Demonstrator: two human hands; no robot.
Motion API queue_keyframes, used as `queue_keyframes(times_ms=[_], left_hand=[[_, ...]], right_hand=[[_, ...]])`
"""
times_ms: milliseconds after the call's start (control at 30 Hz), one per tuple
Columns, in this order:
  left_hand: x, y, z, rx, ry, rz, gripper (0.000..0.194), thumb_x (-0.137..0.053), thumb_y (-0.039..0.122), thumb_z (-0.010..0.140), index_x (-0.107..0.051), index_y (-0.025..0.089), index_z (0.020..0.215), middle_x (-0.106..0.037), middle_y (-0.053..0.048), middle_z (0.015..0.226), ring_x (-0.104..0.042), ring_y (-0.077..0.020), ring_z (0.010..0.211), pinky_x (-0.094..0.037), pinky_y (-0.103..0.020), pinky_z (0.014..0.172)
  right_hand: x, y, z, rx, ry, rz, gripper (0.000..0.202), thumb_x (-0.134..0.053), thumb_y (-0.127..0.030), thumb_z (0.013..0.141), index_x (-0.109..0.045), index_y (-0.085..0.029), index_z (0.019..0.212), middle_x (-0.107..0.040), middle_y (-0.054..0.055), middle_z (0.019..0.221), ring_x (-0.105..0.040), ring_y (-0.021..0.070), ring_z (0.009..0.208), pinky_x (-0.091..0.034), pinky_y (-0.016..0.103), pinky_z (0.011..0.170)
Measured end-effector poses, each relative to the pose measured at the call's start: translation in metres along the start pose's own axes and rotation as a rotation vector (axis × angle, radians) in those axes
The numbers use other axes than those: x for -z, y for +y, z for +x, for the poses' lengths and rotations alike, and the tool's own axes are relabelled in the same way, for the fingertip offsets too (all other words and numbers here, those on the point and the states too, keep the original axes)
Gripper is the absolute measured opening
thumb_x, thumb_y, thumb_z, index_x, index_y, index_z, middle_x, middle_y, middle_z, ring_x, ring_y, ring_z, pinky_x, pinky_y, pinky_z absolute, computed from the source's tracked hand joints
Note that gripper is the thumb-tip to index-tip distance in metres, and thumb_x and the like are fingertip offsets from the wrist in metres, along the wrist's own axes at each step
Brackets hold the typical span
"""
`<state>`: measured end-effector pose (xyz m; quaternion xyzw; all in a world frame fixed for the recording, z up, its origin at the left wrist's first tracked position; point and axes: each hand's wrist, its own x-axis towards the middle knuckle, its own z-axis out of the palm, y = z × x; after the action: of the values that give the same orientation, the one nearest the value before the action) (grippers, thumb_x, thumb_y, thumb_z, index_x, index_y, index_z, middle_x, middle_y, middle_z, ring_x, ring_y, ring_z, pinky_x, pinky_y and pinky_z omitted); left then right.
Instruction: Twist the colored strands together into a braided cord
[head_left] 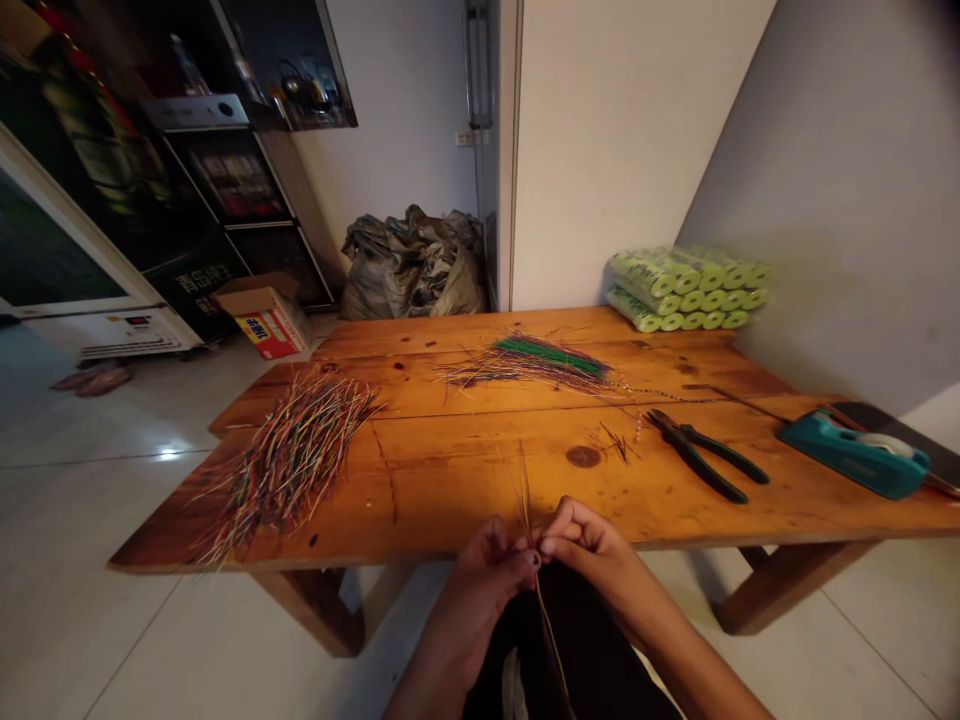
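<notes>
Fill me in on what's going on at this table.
A person is pinching a few thin strands with the left hand and right hand, at the near edge of a wooden table. A loose multicoloured pile lies on its left, a partly green bundle farther back, and pliers to the right.

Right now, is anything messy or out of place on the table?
A little: the colourful wire pile at the left of the table splays untidily, and short wire scraps lie scattered beside the pliers.
</notes>
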<state>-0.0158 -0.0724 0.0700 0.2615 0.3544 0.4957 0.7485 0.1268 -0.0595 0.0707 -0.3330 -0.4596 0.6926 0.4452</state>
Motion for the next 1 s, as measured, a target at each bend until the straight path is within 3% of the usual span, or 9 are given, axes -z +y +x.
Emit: queue_keyframes(times_ms=[167,300,600,867,1000], left_hand=[[0.003,-0.009,0.002,0.167,-0.083,-0.186,0.023,-0.074,0.015,0.059,-0.055,0.014,0.072,-0.053,0.003,0.064,-0.05,-0.005,0.057,-0.039,-0.017,0.057],[0.005,-0.021,0.006,0.219,-0.102,-0.298,0.024,-0.077,0.016,0.057,-0.057,0.013,0.071,-0.053,0.003,0.06,-0.052,-0.0049,0.055,-0.04,-0.017,0.056],[0.012,-0.02,-0.001,0.167,-0.063,-0.14,0.021,-0.072,0.011,0.063,-0.055,0.015,0.075,-0.055,0.003,0.062,-0.052,-0.005,0.057,-0.04,-0.016,0.056],[0.008,-0.022,-0.007,0.123,0.022,-0.205,0.025,-0.073,0.012,0.061,-0.053,0.016,0.077,-0.055,0.003,0.07,-0.052,-0.0058,0.061,-0.041,-0.017,0.061],[0.011,-0.016,-0.005,0.027,-0.049,0.015,0.024,-0.073,0.016,0.06,-0.052,0.017,0.07,-0.058,0.002,0.068,-0.053,-0.0083,0.064,-0.04,-0.019,0.062]], right_hand=[[-0.006,0.002,0.002,-0.053,0.018,0.186,0.024,-0.071,-0.023,0.067,-0.048,-0.018,0.066,-0.061,-0.004,0.061,-0.054,0.0082,0.054,-0.041,0.02,0.054],[-0.009,0.002,0.002,-0.069,0.064,0.215,0.028,-0.074,-0.022,0.064,-0.046,-0.018,0.063,-0.059,-0.005,0.057,-0.052,0.0073,0.052,-0.039,0.018,0.051],[-0.005,0.002,-0.001,-0.051,0.201,0.129,0.028,-0.075,-0.023,0.062,-0.048,-0.018,0.062,-0.061,-0.004,0.062,-0.056,0.0085,0.06,-0.041,0.02,0.06],[-0.008,0.011,-0.004,-0.085,0.084,0.141,0.028,-0.073,-0.029,0.065,-0.047,-0.019,0.068,-0.061,-0.004,0.063,-0.057,0.0106,0.061,-0.043,0.023,0.061],[-0.004,0.007,-0.006,-0.087,0.077,0.181,0.032,-0.074,-0.025,0.063,-0.042,-0.02,0.067,-0.061,-0.004,0.063,-0.055,0.0094,0.058,-0.041,0.022,0.06]])
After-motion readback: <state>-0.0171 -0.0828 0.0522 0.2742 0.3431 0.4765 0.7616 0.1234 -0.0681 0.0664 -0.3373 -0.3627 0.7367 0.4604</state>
